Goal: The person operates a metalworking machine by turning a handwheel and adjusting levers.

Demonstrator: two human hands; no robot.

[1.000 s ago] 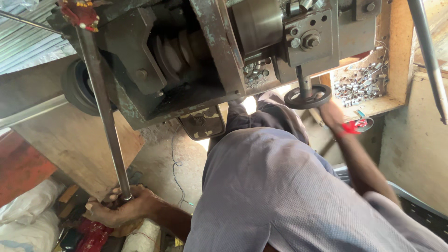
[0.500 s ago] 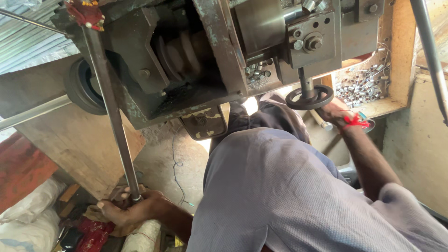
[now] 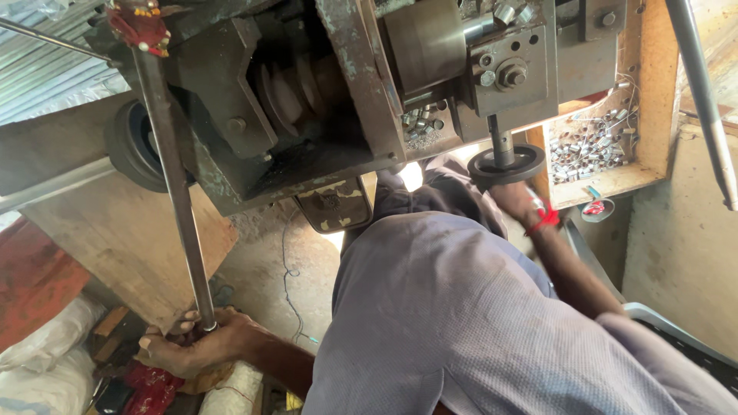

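Below, the left hand [image 3: 192, 346] closes its fingers around the lower end of a long steel rod [image 3: 173, 192] — the rod rises, slightly tilted, to a red-wrapped top beside the grey machine body [image 3: 254, 115]. Opposite, the right hand [image 3: 513, 198] reaches just under the dark handwheel [image 3: 506, 164] on its short shaft; whether the fingers grip the wheel cannot be told. Small metal sleeves [image 3: 592, 146] lie heaped in the wooden tray [image 3: 659, 92] near the wheel.

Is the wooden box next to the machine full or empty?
Partly full. The wooden box holds a heap of small shiny metal pieces across its floor, but they lie well below its rim, beside the black wheel.
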